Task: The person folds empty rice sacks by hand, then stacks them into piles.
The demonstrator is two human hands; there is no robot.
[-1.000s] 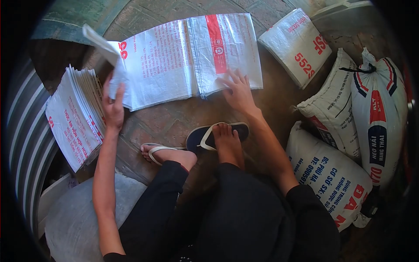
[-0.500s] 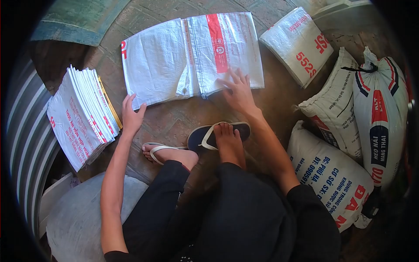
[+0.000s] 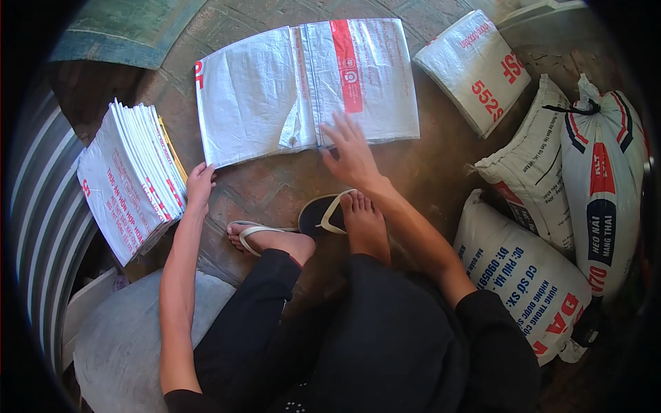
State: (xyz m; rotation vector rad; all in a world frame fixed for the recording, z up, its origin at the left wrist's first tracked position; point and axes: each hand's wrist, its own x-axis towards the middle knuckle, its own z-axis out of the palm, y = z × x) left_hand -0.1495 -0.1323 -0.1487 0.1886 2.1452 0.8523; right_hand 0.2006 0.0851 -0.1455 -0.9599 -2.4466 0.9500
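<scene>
A white woven plastic sack [image 3: 248, 96], folded over at its middle, lies flat on the brick floor ahead of me. A red printed band runs down its right half. My left hand [image 3: 200, 184] is closed at the near left corner of this sack, with thumb and fingers pinching its edge. My right hand [image 3: 349, 150] hovers by the sack's near edge, right of the middle fold. Its fingers are spread and slightly blurred, and nothing is in them.
A stack of folded sacks [image 3: 127, 182] stands at left beside corrugated metal [image 3: 45, 220]. Another folded sack [image 3: 475, 69] lies at upper right. Filled sacks [image 3: 530, 275] crowd the right side. A pale rounded bulk [image 3: 138, 337] sits at lower left. My sandalled feet [image 3: 365, 220] are close below.
My left hand has gone from spread fingers to a pinch on the sack's corner. My right hand has moved left along the near edge. The view has shifted slightly.
</scene>
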